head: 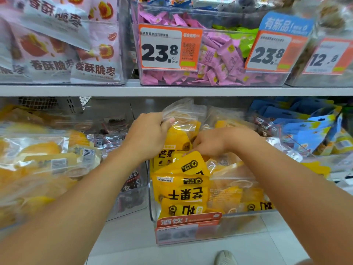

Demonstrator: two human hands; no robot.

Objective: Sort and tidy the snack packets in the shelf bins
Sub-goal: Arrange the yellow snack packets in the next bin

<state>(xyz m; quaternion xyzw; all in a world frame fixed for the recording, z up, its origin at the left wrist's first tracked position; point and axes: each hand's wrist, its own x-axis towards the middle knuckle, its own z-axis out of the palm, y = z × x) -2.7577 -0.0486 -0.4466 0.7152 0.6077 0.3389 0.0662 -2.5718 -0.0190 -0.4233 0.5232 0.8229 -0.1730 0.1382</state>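
Forearms nearest, over the shelf's front edge. Left hand [150,134] grips an upright mango packet [177,134]; right hand [208,143] pinches another (mid-sort). Next: seat them level.

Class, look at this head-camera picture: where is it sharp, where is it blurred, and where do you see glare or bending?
Head view: sharpest on the left 23.8 price tag; the left bags and right 12.8 tag smear toward the edges; glare streaks the clear bag that the left hand holds; the shelf edge bows slightly, wide-angle.
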